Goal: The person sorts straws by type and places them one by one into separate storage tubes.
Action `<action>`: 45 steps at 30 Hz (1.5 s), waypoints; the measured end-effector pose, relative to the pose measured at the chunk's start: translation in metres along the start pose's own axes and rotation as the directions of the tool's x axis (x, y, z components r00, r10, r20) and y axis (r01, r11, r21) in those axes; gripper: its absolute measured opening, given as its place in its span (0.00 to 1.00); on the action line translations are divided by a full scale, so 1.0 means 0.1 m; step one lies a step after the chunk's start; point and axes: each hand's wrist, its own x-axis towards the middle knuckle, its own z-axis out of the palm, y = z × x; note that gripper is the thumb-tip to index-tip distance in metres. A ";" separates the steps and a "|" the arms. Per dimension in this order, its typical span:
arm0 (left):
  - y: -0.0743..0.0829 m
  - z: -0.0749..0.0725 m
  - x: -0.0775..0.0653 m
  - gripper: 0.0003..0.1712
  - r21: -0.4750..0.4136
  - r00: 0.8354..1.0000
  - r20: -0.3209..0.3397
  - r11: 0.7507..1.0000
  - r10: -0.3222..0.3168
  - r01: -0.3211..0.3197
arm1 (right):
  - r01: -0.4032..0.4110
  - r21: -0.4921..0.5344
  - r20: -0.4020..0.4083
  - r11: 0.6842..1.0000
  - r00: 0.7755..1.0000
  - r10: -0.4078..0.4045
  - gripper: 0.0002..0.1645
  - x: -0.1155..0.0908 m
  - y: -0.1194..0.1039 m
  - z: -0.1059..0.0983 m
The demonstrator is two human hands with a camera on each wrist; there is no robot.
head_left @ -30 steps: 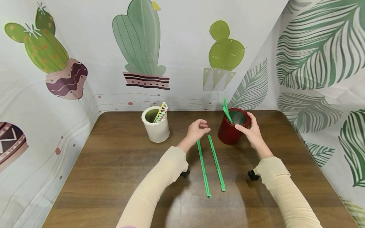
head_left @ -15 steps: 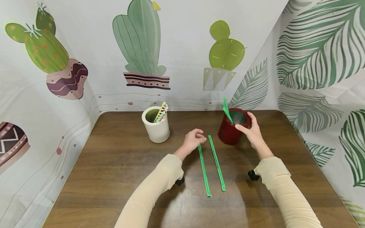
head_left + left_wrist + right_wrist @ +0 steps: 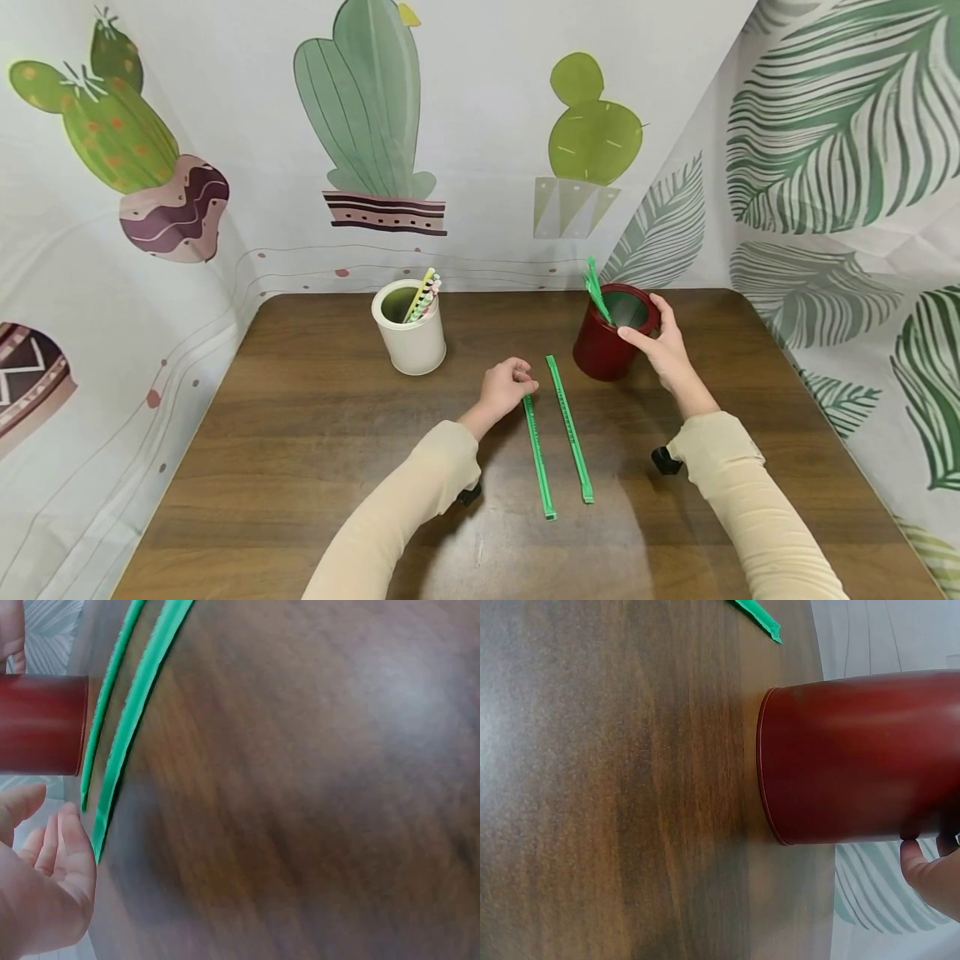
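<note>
Two long green-wrapped straws lie apart on the table, roughly side by side: a left one (image 3: 538,458) and a right one (image 3: 571,429). Over the far end of the left straw is my left hand (image 3: 504,390), fingers loosely bent. In the left wrist view the thumb and fingers of that hand (image 3: 56,889) stand apart, with nothing pinched between them. My right hand (image 3: 667,348) grips the rim of a dark red canister (image 3: 602,352), thumb at the front and fingers at the far right side. Several green-wrapped straws (image 3: 596,293) lean inside this canister.
A cream canister (image 3: 418,348) stands at the back left, holding several striped and yellow straws (image 3: 424,298). The brown wooden table (image 3: 300,433) ends at a printed cloth backdrop (image 3: 487,125) behind it.
My left hand has moved toward me along the left straw, uncovering less of its far end. My right hand and the red canister have stayed in place.
</note>
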 end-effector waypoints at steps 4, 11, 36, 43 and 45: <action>-0.02 0.05 -0.02 0.18 0.039 0.999 -0.027 0.999 -0.029 0.030 | -0.002 0.018 -0.006 1.000 1.000 0.002 0.47 0.01 0.00 0.01; -0.02 0.11 -0.08 0.20 0.091 0.997 -0.060 0.994 -0.054 0.059 | -0.010 0.035 -0.009 0.999 1.000 0.010 0.46 -0.04 -0.11 0.03; -0.02 0.21 -0.08 0.18 0.252 0.989 -0.146 0.965 -0.036 0.072 | -0.022 0.025 0.001 0.999 1.000 0.022 0.45 -0.10 -0.24 0.05; -0.02 0.21 -0.05 0.15 0.254 0.983 -0.180 0.963 -0.045 0.091 | -0.024 0.024 0.013 0.999 1.000 0.024 0.45 -0.11 -0.24 0.05; -0.01 0.21 -0.05 0.15 0.239 0.981 -0.184 0.966 -0.058 0.102 | -0.020 0.028 0.012 0.999 1.000 0.019 0.45 -0.11 -0.23 0.05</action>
